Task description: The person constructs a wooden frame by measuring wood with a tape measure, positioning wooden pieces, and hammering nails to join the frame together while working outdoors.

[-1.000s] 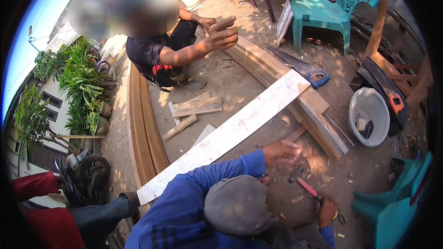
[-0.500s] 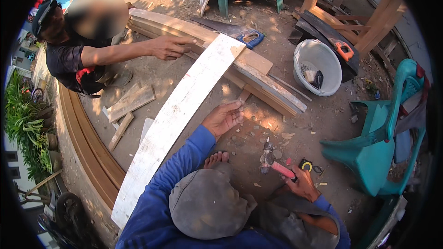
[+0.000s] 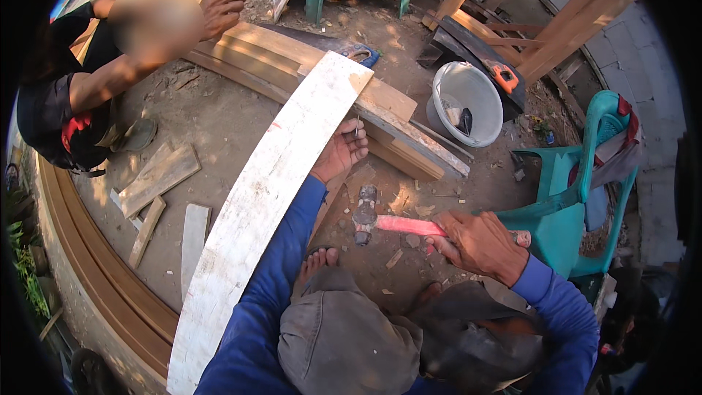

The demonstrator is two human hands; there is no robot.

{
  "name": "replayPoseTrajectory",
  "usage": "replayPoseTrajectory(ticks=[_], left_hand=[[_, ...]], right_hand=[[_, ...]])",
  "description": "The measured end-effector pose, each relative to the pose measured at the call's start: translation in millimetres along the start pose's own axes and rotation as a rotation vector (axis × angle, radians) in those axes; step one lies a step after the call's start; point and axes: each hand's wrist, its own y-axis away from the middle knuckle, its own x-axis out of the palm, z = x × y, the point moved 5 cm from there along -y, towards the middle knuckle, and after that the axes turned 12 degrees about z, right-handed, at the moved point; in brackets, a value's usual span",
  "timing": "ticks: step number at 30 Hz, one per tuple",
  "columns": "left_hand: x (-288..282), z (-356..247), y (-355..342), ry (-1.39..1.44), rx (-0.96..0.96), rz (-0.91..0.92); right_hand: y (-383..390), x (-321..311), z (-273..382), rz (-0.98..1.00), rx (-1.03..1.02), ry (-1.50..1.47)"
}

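Note:
My right hand (image 3: 486, 245) is wrapped round the red handle of a hammer (image 3: 365, 216), its metal head pointing left above the ground. My left hand (image 3: 342, 150), palm up, pinches a thin nail (image 3: 357, 129) between thumb and fingers. That hand is beside the right edge of a long white-painted board (image 3: 270, 168), partly under it. The board runs from near my left arm up to a stack of brown timber beams (image 3: 409, 135), where its far end rests on top.
A co-worker (image 3: 73, 95) squats at the left with raised hands. A handsaw (image 3: 362, 53) lies behind the beams. At the right are a white bucket (image 3: 446, 95), an orange-handled saw (image 3: 504, 77) and a green plastic chair (image 3: 556, 212). Offcuts (image 3: 161, 179) and long brown planks (image 3: 110, 263) lie left.
My right hand has lifted the hammer off to the right and turned it level. My left hand has moved in against the board's edge. The co-worker's hand has drawn back from the beams.

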Motion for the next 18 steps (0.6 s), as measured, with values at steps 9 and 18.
replayPoseTrajectory(ticks=[9, 18], left_hand=[[4, -1, -13, -0.001, -0.096, 0.063], [4, -3, -14, 0.044, -0.122, 0.097]], right_hand=[[-21, -21, 12, 0.003, -0.023, 0.151], [-40, -46, 21, -0.081, -0.129, 0.442]])
